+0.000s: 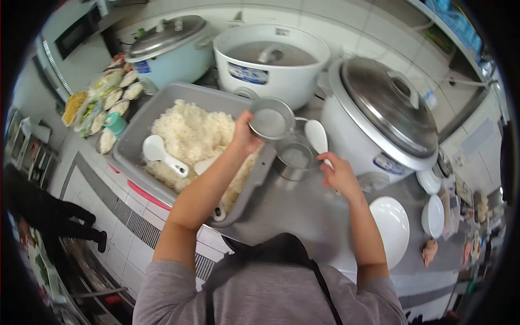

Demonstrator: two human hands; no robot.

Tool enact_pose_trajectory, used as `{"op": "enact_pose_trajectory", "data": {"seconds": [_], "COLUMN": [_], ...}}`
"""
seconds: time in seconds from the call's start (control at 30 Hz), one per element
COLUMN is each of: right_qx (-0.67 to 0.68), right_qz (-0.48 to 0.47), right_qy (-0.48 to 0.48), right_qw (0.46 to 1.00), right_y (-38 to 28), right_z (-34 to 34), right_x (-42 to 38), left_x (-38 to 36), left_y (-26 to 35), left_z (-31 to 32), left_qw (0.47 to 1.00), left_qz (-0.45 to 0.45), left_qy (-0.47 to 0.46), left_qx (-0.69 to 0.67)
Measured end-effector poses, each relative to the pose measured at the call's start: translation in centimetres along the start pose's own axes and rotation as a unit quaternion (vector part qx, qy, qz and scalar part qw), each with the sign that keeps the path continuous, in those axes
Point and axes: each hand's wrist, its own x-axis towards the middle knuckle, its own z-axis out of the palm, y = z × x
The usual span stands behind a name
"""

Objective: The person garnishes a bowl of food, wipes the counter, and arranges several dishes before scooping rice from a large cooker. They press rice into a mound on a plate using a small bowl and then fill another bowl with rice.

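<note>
My left hand (246, 134) is closed on the rim of a round metal bowl (270, 120), tipped so that I see its pale inside. In my right hand (339, 176) is a white rice paddle (316, 135), blade up, beside that bowl. Below them a second metal bowl (296, 158) stands on the steel counter (281, 203), with something whitish inside that I cannot make out. A grey tub (127, 142) full of cooked rice (189, 127) lies under my left forearm. On the rice rests a white scoop (157, 149); another white utensil is partly hidden by my arm.
Behind stand a lidded pot (173, 43), a large white cooker (271, 57) and a lidded rice cooker (379, 108). A white oval plate (390, 230) lies to the right, near a white bowl (433, 216). Filled bags and small bowls sit far left. A person (51, 206) stands at left.
</note>
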Motion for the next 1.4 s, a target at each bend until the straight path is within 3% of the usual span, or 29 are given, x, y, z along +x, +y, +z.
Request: {"op": "enact_pose_trajectory", "data": {"seconds": [0.07, 0.13, 0.2, 0.23, 0.3, 0.37, 0.4, 0.43, 0.5, 0.57, 0.63, 0.7, 0.77, 0.87, 0.93, 0.97, 1.03, 1.07, 1.1, 1.13, 1.23, 1.27, 1.33, 1.37, 1.4], "right_qx": [-0.096, -0.203, -0.095, -0.087, -0.105, -0.194, -0.115, -0.112, -0.168, -0.295, -0.285, -0.273, -0.204, -0.226, -0.161, -0.097, -0.093, -0.178, -0.190, -0.218, -0.198, -0.197, -0.101, -0.105, 0.002], "right_qz": [-0.217, -0.143, -0.070, -0.090, -0.179, -0.108, -0.162, -0.170, -0.391, -0.404, -0.400, -0.343, -0.356, -0.329, -0.337, -0.343, -0.475, -0.410, -0.327, -0.300, -0.361, -0.352, -0.416, -0.413, -0.423], "right_qy": [0.187, 0.112, 0.176, 0.206, 0.193, 0.140, 0.197, 0.195, 0.230, 0.108, 0.090, 0.102, 0.126, -0.028, 0.015, 0.050, 0.039, -0.036, -0.095, -0.114, -0.081, -0.080, -0.022, -0.019, 0.028], "right_qw": [0.953, 0.962, 0.977, 0.970, 0.959, 0.965, 0.960, 0.959, 0.875, 0.859, 0.867, 0.893, 0.903, 0.916, 0.927, 0.933, 0.874, 0.894, 0.921, 0.922, 0.908, 0.911, 0.903, 0.904, 0.906], "right_y": [2.1, 3.7, 1.1, 0.5, 2.6, 2.3, 1.1, -0.4, -4.0, -6.1, -5.2, -5.6, -7.6, -6.9, -8.8, -9.7, -9.9, -10.6, -11.0, -10.7, -9.4, -9.1, -9.3, -9.3, -9.2], "right_z": [2.1, 2.9, 2.7, 2.7, 3.8, 3.7, 3.9, 4.1, 3.9, 4.9, 6.8, 6.8, 6.8, 9.2, 7.6, 7.0, 9.4, 10.6, 11.1, 12.0, 12.6, 12.4, 10.9, 10.5, 10.0], "right_x": [0.4, 0.3, -0.9, -1.0, -0.2, 0.1, 0.3, 0.6, 1.4, 1.5, 3.3, 3.5, 2.7, 4.4, 3.1, 2.6, 4.3, 4.5, 4.5, 5.4, 6.1, 5.8, 5.4, 5.7, 6.0], "left_x": [-0.8, -2.8, -3.5, -4.9, -5.0, -6.3, -7.4, -8.1, -9.5, -9.9, -10.6, -13.0, -15.9, -17.2, -17.5, -17.2, -16.7, -15.0, -14.4, -13.5, -12.5, -12.8, -12.7, -13.0, -13.3], "left_y": [0.1, 0.2, -0.5, -0.4, -1.1, -1.0, -0.6, -0.2, -0.3, 0.5, 1.3, 2.6, 3.4, 2.5, 1.3, 1.1, -0.4, -0.9, -1.4, -1.1, -0.4, -0.4, -0.4, -0.5, -0.5], "left_z": [0.3, 1.2, 1.3, 2.5, 0.7, 0.3, 0.5, 0.6, 1.6, 0.0, -2.4, -4.9, -3.4, -4.3, -4.1, -3.8, -3.3, -4.7, -4.4, -4.7, -5.6, -4.6, -3.4, -3.0, -2.8], "left_qw": [0.999, 0.998, 0.995, 0.989, 0.989, 0.982, 0.986, 0.984, 0.977, 0.972, 0.937, 0.942, 0.935, 0.929, 0.911, 0.913, 0.904, 0.902, 0.894, 0.906, 0.936, 0.944, 0.951, 0.955, 0.958], "left_qz": [0.018, 0.009, 0.039, 0.058, 0.056, 0.091, 0.096, 0.104, 0.113, 0.164, 0.253, 0.253, 0.289, 0.323, 0.358, 0.355, 0.356, 0.340, 0.308, 0.282, 0.257, 0.227, 0.197, 0.210, 0.223], "left_qy": [0.036, 0.054, 0.081, 0.137, 0.135, 0.161, 0.138, 0.140, 0.180, 0.165, 0.236, 0.205, 0.187, 0.125, 0.108, 0.103, 0.090, 0.051, 0.187, 0.217, 0.174, 0.198, 0.213, 0.172, 0.130], "left_qx": [-0.009, -0.021, -0.044, 0.017, -0.004, -0.031, -0.020, -0.018, -0.037, -0.040, -0.056, -0.075, -0.082, -0.129, -0.171, -0.172, -0.217, -0.262, -0.266, -0.229, -0.169, -0.136, -0.108, -0.118, -0.127]}}
